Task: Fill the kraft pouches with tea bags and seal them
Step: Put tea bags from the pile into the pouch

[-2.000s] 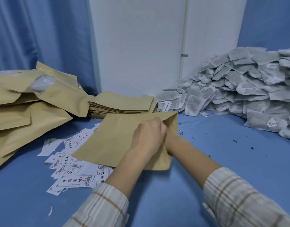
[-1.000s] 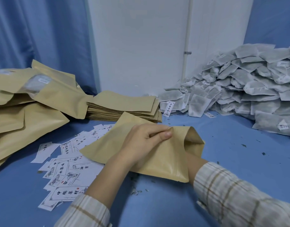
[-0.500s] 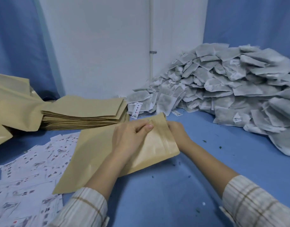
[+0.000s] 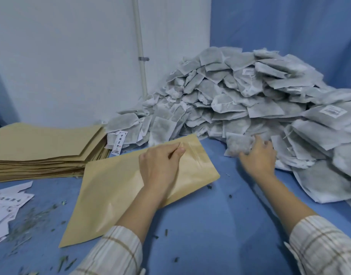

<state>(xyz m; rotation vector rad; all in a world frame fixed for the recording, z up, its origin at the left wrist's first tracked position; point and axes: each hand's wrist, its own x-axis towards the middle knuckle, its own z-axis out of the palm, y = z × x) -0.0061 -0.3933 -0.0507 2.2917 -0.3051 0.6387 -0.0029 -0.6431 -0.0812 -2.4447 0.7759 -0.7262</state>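
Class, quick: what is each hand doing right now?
Left hand: pinching the kraft pouch near its mouth.
Right hand: closing on a tea bag at the pile's edge.

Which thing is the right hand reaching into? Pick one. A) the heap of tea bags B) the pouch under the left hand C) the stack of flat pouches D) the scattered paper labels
A: the right hand has its fingers on a tea bag at the foot of the heap of tea bags.

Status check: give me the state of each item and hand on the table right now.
Kraft pouch: flat on the table, looks empty, pinned near its mouth.
Left hand: pinching the pouch's top edge.
Right hand: closing on a tea bag.
Tea bag: gripped at the pile's foot.
Tea bag pile: heaped, loose.
Pouch stack: flat, unfilled.
Paper labels: scattered.
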